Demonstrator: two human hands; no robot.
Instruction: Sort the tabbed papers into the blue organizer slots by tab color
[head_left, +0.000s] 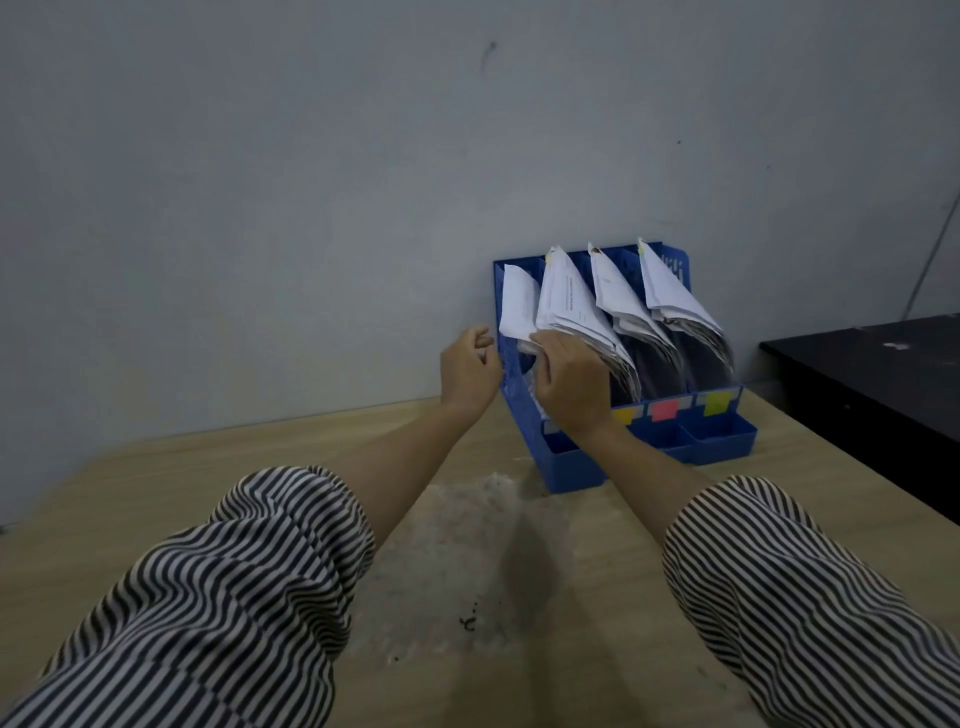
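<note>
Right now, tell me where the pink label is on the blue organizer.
In the head view, the pink label sits on the front lip of the blue organizer, right of centre, between the orange label and the yellow-green label.

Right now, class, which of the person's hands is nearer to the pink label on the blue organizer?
Right. The right hand is at the papers just left of the pink label; the left hand hangs outside the blue organizer, beyond its left wall.
</note>
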